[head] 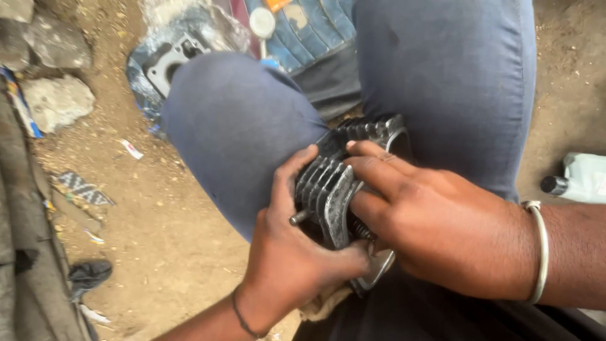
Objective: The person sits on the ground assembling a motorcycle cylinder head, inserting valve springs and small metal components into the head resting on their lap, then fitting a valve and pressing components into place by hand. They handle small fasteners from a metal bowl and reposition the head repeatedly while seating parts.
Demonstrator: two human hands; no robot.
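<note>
The finned metal engine part (334, 183) lay between the person's 2 knees, pressed against the blue trousers (240, 126). Its long side ran from low near the body up and away toward the right knee. Both hands were on it, so neither was far off.

The left hand (290, 252) came from below and wrapped around the near end. Its thumb lay over the fins, and its fingers were curled tight under the part. A small bolt end (298, 218) stuck out just beside that thumb.

The right hand (435, 227) came from the right side and lay on top. Its fingers (372, 167) were stretched out flat over the fins and pushed down on them, not clenched. A thin metal bangle (540, 249) sat on that wrist, and a dark band (243, 319) on the left wrist.

Under the legs was dry brown dirt (158, 208) with bits of litter. A grey rock (57, 101) sat far off to the left. A flat metal gasket (167, 60) lay on a plastic sheet past the left knee. A white bottle with a dark cap (584, 177) lay near the right edge.
</note>
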